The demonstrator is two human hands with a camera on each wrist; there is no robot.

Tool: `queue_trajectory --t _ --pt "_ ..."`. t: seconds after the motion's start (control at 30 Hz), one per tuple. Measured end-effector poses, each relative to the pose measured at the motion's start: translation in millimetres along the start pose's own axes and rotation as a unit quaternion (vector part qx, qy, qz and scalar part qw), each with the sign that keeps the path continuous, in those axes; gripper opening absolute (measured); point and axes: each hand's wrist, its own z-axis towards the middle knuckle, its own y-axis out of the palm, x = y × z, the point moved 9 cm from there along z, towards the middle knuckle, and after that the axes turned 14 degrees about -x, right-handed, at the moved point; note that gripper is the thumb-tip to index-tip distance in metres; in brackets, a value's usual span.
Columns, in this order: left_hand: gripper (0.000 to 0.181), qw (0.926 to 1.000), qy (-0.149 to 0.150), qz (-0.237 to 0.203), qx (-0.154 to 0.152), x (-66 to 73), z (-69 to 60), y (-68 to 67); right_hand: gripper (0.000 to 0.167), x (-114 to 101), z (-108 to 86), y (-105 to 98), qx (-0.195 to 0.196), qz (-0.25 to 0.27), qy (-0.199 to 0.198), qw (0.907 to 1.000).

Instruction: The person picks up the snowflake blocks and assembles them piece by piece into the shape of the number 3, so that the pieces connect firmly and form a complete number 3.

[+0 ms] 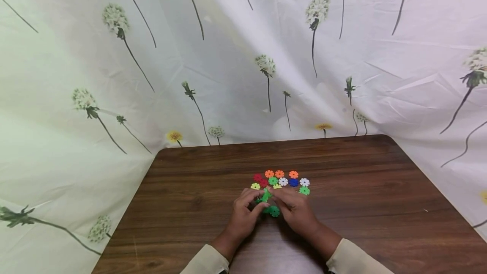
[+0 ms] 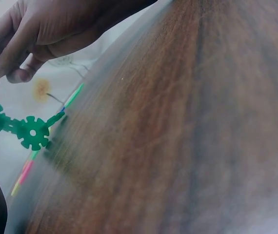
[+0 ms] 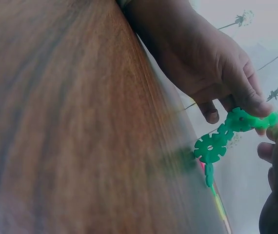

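A chain of interlocked green snowflake discs [image 1: 274, 211] is held between the two hands, just above the table. My left hand [image 1: 243, 215] pinches the chain between thumb and fingers; in the right wrist view that hand [image 3: 212, 63] has brighter green discs [image 3: 275, 118] beside its fingertips. My right hand [image 1: 298, 212] pinches the chain's brighter end from the other side. Darker green discs [image 2: 32, 132] dangle below the hands in the left wrist view. Fingers hide part of the chain, so how the discs join there cannot be seen.
Loose notched discs lie flat beyond the hands: orange [image 1: 293, 174], red [image 1: 258, 177], blue [image 1: 294, 182], white [image 1: 304, 182], yellow [image 1: 255, 186] and green [image 1: 304, 190]. They are on a dark wooden table [image 1: 182, 206]. A flower-printed curtain [image 1: 236, 54] hangs behind it.
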Motion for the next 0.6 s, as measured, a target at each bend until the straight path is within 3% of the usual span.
queue_trajectory --t 0.3,0.6 --pt "0.030 0.9986 0.044 0.026 0.010 3.8 -0.4 -2.0 0.046 -2.2 1.8 0.5 0.001 -0.014 0.000 0.9999" --pt "0.030 0.9992 0.026 0.032 0.001 4.1 1.7 -1.5 0.045 -2.4 3.5 0.0 -0.007 -0.018 0.004 0.9998"
